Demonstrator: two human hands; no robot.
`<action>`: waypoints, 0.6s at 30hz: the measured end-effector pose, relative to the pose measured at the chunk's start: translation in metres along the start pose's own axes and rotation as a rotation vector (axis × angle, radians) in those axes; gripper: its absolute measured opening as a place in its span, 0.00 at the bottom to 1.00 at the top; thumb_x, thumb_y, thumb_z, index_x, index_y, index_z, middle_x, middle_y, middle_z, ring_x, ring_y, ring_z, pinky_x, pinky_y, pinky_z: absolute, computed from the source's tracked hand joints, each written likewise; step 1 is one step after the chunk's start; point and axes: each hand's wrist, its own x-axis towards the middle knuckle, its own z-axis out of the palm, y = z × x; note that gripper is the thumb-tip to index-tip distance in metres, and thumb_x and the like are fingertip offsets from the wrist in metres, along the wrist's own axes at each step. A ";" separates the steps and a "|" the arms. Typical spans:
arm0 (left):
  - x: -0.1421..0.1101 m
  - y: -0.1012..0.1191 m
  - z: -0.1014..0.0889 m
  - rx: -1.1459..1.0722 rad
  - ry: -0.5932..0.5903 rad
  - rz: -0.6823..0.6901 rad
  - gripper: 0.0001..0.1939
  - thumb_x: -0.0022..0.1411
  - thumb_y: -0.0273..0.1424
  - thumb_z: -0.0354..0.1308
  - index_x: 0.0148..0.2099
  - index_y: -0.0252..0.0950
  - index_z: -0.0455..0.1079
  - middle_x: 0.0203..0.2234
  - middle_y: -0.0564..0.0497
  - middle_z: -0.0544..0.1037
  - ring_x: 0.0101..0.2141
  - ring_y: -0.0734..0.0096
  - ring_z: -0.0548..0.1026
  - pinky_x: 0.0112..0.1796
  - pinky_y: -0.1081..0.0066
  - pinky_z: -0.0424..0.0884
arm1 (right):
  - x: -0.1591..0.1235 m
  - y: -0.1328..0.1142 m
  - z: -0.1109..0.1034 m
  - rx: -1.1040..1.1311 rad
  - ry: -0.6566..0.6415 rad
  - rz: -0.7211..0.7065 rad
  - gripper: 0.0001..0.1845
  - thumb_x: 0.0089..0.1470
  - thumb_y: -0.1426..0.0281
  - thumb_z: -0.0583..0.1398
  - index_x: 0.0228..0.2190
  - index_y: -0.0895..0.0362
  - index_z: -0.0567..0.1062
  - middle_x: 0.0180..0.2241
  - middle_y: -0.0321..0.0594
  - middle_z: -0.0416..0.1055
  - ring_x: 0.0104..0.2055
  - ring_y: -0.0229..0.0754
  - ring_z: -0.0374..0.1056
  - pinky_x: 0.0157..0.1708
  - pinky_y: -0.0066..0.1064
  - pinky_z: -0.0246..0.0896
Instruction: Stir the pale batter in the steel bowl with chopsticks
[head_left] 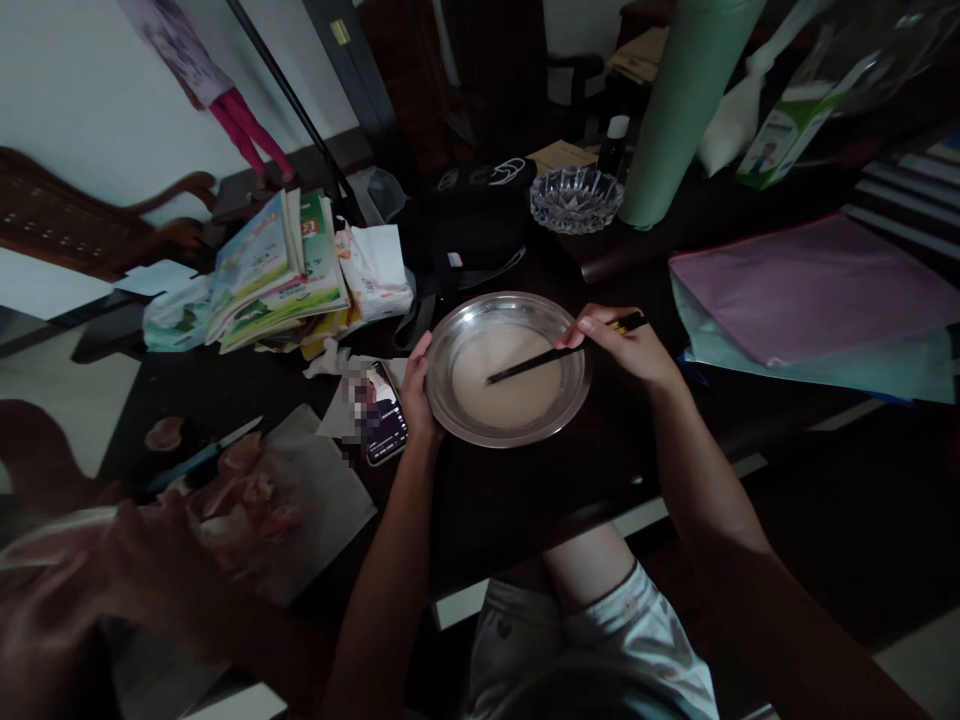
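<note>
A round metal bowl stands on the dark table, with a pale, milky batter-like liquid in it. My left hand grips the bowl's left rim, thumb and fingers along its side. In my right hand, closed at the bowl's right edge, is a pair of dark chopsticks. Their tips reach into the liquid near the middle of the bowl. Just left of my left hand lies a phone with its screen lit.
At the lower left, another person's hands work beside peelings and a knife on a paper sheet. Books are stacked at the back left. Behind the bowl are a black bag and a glass ashtray; plastic folders lie right.
</note>
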 end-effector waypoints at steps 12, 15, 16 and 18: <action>0.001 0.000 0.000 -0.026 0.016 -0.001 0.21 0.54 0.39 0.64 0.50 0.40 0.78 0.59 0.47 0.75 0.63 0.55 0.67 0.63 0.62 0.59 | 0.000 0.001 0.001 0.004 0.008 -0.014 0.20 0.57 0.51 0.63 0.24 0.52 0.81 0.30 0.38 0.81 0.36 0.42 0.77 0.43 0.35 0.69; 0.001 -0.001 0.000 -0.032 0.012 -0.007 0.21 0.55 0.40 0.63 0.51 0.40 0.78 0.59 0.47 0.76 0.62 0.55 0.68 0.63 0.61 0.60 | 0.001 0.003 -0.001 -0.002 0.134 -0.014 0.20 0.58 0.51 0.62 0.23 0.52 0.81 0.27 0.38 0.81 0.35 0.42 0.77 0.43 0.36 0.69; 0.001 -0.001 -0.001 -0.029 0.010 -0.011 0.21 0.56 0.40 0.63 0.51 0.40 0.77 0.58 0.47 0.76 0.62 0.55 0.69 0.63 0.61 0.60 | 0.000 0.003 -0.002 0.005 0.169 -0.007 0.22 0.58 0.51 0.62 0.22 0.52 0.80 0.26 0.37 0.80 0.33 0.42 0.77 0.43 0.36 0.69; 0.000 -0.001 -0.001 -0.015 0.006 -0.015 0.22 0.56 0.41 0.63 0.52 0.40 0.77 0.58 0.47 0.76 0.62 0.55 0.69 0.62 0.60 0.61 | -0.001 0.003 -0.003 0.025 0.165 0.006 0.23 0.59 0.51 0.61 0.20 0.52 0.79 0.24 0.37 0.79 0.31 0.41 0.76 0.41 0.36 0.70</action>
